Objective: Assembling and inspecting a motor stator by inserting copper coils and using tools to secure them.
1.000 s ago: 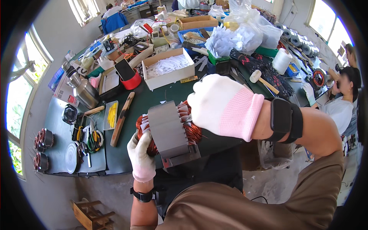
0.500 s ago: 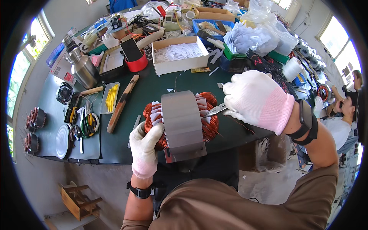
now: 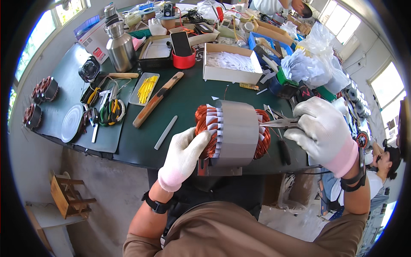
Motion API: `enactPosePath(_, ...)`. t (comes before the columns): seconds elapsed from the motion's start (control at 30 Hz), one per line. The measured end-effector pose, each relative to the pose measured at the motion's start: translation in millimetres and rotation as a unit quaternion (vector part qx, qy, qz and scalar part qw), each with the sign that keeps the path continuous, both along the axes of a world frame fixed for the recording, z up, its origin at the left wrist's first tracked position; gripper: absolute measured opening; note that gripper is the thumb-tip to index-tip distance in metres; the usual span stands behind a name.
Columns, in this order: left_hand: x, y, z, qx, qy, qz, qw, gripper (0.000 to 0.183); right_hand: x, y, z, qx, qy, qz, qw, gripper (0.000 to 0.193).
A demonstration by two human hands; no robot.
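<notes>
In front of me on the bench's near edge lies a grey motor stator [image 3: 239, 132] on its side, copper windings bulging from both ends. White insulation slips [image 3: 212, 128] stick out along its left end. My left hand [image 3: 182, 156], in a white glove with a pink cuff, grips the left windings with the thumb on them. My right hand [image 3: 321, 130], gloved alike, is closed on needle-nose pliers [image 3: 280, 123]. Their tip points left and reaches the right end of the stator, by its slips and windings.
A wooden stick [image 3: 158, 99], a pale flat strip [image 3: 166, 132] and a tray of yellow tubes [image 3: 145, 90] lie to the left. Behind stands a white box of paper slips [image 3: 231, 64]. A dark-handled tool [image 3: 283, 150] lies under my right hand. A co-worker [image 3: 364, 184] sits at right.
The view has swung left, so the bench things sit further right. The stator now shows more of its left end and slips. The pliers stay at its right end.
</notes>
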State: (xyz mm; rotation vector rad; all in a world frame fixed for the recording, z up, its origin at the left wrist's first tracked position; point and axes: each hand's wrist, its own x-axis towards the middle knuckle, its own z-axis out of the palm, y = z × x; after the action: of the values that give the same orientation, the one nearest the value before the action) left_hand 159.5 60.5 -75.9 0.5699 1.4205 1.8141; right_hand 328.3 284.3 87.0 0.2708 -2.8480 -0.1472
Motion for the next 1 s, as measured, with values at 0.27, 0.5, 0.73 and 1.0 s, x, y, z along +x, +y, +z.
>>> enactPosePath(0.27,2.4,-1.9,-5.7,0.061,-0.026,0.008,0.998,0.031,-64.8,-65.5,10.4,0.163,-0.104,0.062,0.979,0.015)
enactPosePath(0.5,-0.4,0.9,-12.3,0.063,0.003,0.018,0.998,0.027,-93.0,-112.1,6.4,0.235,-0.191,0.012,0.953,0.014)
enactPosePath(0.73,-8.1,-3.8,-13.4,0.039,0.056,-0.008,0.998,0.030,-97.0,-107.6,-1.1,0.282,-0.201,0.034,0.937,0.011)
enactPosePath(1.0,-13.2,-6.2,-24.4,0.057,0.047,-0.058,0.996,0.041,-79.3,-95.5,2.2,0.266,-0.164,0.024,0.950,0.010)
